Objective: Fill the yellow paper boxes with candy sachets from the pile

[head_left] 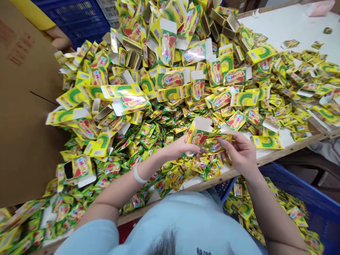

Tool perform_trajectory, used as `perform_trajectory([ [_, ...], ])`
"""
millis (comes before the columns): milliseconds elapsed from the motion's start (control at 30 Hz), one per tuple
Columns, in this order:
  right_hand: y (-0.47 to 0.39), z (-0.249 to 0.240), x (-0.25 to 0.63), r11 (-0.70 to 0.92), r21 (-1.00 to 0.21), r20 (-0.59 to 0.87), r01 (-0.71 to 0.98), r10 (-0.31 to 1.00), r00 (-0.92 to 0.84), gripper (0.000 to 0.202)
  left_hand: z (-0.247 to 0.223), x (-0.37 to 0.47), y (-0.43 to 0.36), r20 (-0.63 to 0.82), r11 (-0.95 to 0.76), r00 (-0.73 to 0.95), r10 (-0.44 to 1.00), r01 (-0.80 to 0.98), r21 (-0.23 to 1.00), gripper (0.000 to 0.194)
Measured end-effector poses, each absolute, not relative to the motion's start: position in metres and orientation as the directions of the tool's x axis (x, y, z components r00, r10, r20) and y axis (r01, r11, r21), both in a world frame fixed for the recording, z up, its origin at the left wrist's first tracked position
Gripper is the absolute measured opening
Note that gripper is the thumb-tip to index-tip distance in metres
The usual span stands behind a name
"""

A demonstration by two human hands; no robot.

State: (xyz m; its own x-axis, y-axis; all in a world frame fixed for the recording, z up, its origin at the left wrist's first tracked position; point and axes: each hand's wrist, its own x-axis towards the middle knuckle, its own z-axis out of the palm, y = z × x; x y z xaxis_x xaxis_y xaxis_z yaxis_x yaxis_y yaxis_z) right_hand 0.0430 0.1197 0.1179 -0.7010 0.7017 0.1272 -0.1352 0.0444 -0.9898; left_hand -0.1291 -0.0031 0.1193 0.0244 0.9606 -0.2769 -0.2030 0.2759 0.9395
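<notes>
My left hand [183, 148] is closed around a small yellow and green carton [195, 136] printed with a watermelon, its white end flap [202, 124] standing up. My right hand [241, 153] pinches shiny yellow and green sachets [215, 143] at the right side of the carton. How far the sachets reach into it, I cannot tell. Below both hands, a pile of loose sachets [183, 173] lies along the table's front edge. Green sachets [148, 136] are heaped to the left of the carton.
Many cartons [172, 78] are stacked loosely on the white table [268, 26]. A large cardboard box [23, 117] stands at left. At lower right is a blue crate [321, 212] with filled cartons. Another person's arm [60, 37] shows at upper left, near a blue crate [77, 17].
</notes>
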Motion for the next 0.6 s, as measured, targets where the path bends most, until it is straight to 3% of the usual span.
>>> perform_trajectory([
  [100, 0.121, 0.131, 0.038, 0.211, -0.956, 0.290, -0.203, 0.785, -0.547, 0.016, 0.117, -0.119, -0.006, -0.282, 0.279, 0.022, 0.959, -0.244, 0.929, 0.025],
  [167, 0.123, 0.132, 0.031, 0.302, -0.933, 0.359, -0.195, 0.772, -0.524, 0.014, 0.116, -0.113, -0.009, -0.289, 0.291, 0.044, 0.956, -0.257, 0.922, 0.029],
  [333, 0.126, 0.122, 0.023, 0.660, -0.731, 0.591, -0.174, 0.485, -0.645, 0.002, 0.119, -0.107, -0.017, -0.286, 0.297, 0.082, 0.955, -0.251, 0.921, 0.033],
  [400, 0.128, 0.124, 0.026, 0.743, -0.654, 0.580, -0.146, 0.368, -0.727, 0.005, 0.117, -0.109, -0.019, -0.275, 0.287, 0.083, 0.958, -0.236, 0.928, 0.035],
  [600, 0.140, 0.149, 0.041, 0.793, -0.600, 0.277, -0.107, 0.080, -0.958, 0.017, 0.108, -0.111, -0.015, -0.270, 0.290, 0.138, 0.953, -0.152, 0.945, 0.037],
])
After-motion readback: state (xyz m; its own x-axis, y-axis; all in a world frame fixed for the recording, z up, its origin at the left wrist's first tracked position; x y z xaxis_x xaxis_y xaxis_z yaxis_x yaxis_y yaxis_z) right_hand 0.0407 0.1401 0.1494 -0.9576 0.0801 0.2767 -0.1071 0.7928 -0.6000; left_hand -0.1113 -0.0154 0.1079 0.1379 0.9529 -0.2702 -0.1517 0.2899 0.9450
